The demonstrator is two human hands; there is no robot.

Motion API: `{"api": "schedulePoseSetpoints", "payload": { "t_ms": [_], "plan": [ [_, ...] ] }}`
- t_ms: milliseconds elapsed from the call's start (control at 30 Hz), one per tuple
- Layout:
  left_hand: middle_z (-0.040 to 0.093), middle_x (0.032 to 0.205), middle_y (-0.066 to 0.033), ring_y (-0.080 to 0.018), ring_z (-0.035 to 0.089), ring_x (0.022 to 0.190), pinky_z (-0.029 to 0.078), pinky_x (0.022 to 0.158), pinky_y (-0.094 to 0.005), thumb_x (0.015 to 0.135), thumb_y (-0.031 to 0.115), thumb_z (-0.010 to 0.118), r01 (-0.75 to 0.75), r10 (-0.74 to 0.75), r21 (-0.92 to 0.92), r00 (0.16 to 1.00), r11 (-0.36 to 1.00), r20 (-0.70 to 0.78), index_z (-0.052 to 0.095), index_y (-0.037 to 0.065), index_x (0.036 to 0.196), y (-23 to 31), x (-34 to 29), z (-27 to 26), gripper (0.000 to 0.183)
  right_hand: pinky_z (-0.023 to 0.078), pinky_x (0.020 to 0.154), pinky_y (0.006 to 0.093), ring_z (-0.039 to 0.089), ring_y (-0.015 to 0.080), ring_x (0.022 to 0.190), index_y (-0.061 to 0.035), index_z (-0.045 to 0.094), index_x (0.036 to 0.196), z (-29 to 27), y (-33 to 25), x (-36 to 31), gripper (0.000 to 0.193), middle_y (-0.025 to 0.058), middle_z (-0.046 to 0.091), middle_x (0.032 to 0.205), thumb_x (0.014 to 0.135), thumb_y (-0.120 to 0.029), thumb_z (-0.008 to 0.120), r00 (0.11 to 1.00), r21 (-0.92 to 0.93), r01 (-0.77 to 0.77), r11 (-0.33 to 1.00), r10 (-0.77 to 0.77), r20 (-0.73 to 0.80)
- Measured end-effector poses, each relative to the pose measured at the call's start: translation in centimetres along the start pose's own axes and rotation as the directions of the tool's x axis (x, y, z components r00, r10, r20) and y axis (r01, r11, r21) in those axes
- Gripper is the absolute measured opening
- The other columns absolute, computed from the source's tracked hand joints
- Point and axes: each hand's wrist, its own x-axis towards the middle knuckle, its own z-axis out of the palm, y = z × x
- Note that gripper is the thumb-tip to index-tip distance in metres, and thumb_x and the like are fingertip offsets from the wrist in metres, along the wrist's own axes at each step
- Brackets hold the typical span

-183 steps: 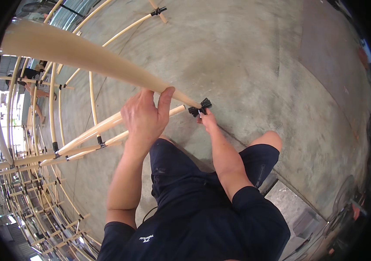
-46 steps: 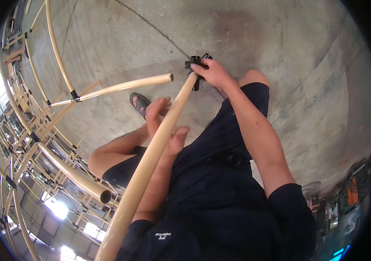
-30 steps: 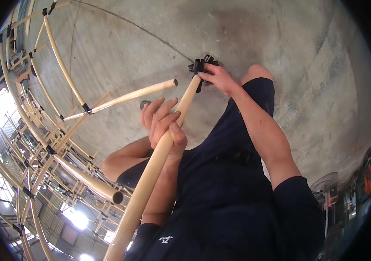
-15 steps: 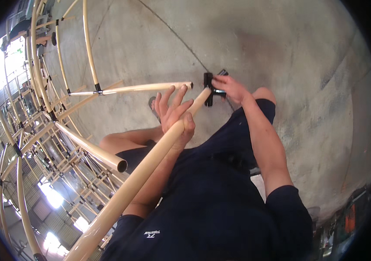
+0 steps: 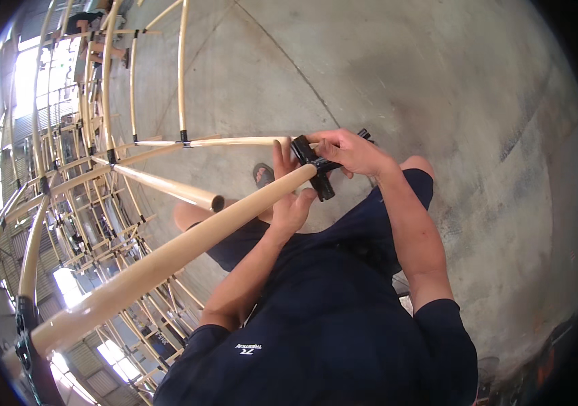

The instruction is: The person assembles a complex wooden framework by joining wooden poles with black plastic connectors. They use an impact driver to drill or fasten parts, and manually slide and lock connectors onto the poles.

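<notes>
Connector (image 5: 320, 184), black, on the end of the tan pipe (image 5: 194, 243), now has both hands at it: the left hand (image 5: 289, 212) has come up from mid-pipe, grip part-open, while the right hand (image 5: 367, 154) keeps its grip closed on it, seemingly steadying it
</notes>
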Motion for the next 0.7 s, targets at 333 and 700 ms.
{"api": "schedulePoseSetpoints", "payload": {
  "t_ms": [333,700],
  "plan": [
    [0.049,0.149,-0.0073,-0.0258,0.046,0.138,0.041,0.112,-0.0592,0.095,0.051,0.067,0.372,-0.395,-0.682,0.909,0.63,0.131,0.024,0.013,0.16,1.5,-1.0,-3.0,0.088,0.036,0.04,0.024,0.051,0.0058,0.047,-0.0014,0.07,0.126,-0.2,-4.7,4.5,0.063,0.0004,0.063,0.07,0.106,-0.055,0.045,0.967,-0.231,-0.155,0.961,0.195,0.163],
    [0.07,0.099,-0.009,-0.0169,0.066,0.076,0.057,0.066,-0.0304,0.099,0.021,0.067,0.266,-0.656,-0.848,0.745,0.458,-0.121,0.065,-0.005,0.123,0.8,-0.3,1.3,0.035,0.055,0.086,0.0376,0.067,0.0223,0.097,-0.0019,0.058,0.129,0.2,-2.4,1.4,0.044,0.0071,0.066,0.107,0.104,-0.038,0.057,0.96,0.141,-0.018,0.99,0.057,-0.273]
  ]
}}
